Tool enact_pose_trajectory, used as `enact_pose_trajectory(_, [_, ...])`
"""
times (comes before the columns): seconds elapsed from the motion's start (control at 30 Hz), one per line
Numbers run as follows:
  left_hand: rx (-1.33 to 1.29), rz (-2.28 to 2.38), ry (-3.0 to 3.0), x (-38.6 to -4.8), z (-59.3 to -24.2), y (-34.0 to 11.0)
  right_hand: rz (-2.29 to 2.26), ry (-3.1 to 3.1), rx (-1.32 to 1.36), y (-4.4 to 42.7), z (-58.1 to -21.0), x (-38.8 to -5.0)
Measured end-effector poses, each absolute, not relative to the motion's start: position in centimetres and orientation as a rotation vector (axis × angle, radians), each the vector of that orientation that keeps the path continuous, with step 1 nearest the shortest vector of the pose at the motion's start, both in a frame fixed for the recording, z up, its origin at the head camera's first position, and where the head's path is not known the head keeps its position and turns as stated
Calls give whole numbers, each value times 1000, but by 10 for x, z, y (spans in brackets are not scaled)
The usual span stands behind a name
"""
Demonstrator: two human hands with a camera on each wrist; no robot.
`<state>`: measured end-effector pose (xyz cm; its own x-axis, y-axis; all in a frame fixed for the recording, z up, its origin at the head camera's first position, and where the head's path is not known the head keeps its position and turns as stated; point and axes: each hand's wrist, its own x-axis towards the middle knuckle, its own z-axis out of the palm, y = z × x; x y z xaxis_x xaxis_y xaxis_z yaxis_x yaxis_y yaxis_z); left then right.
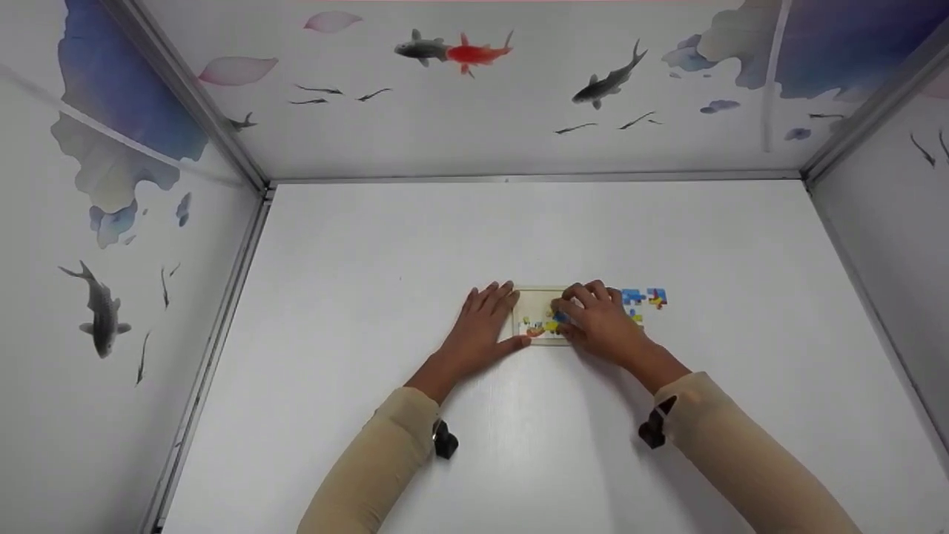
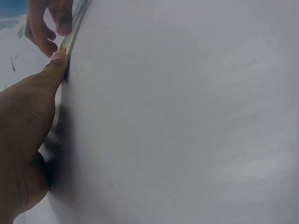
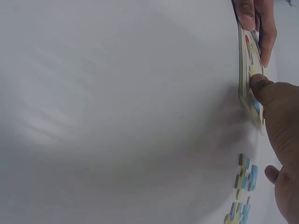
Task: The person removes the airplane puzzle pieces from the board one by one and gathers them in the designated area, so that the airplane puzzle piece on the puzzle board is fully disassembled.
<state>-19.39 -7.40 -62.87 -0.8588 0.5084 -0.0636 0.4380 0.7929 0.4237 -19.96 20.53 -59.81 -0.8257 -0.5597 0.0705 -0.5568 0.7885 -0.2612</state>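
While the left hand lies with its fingers stretched out along one end of a little puzzle tray, the right hand bends over the other end. So the tray sits right between the two hands, flat on the white surface. The left hand does not squeeze anything; its fingertips touch the end of the tray and its thumb rests on the near corner. The right hand has curled fingers, and it pinches a small blue piece down in the tray. Some orange and yellow picture parts show in the tray, along the side near the thumbs. The part of the tray by the left fingertips is plain and pale. Just past the right hand, on the side away from the left hand, loose puzzle pieces lie on the surface, blue and yellow with a bit of red. The right hand hides some of them from the head view. Behind the hands come two tan sleeves, with a small black thing at each cuff. Far beyond the fingertips stands a white wall with fish on it.
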Motion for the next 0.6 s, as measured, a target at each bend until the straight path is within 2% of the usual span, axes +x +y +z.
enact_pose_trajectory(0.6, [745, 643, 2805, -192, -626, -73, -454, 2910, -727, 197, -597, -204])
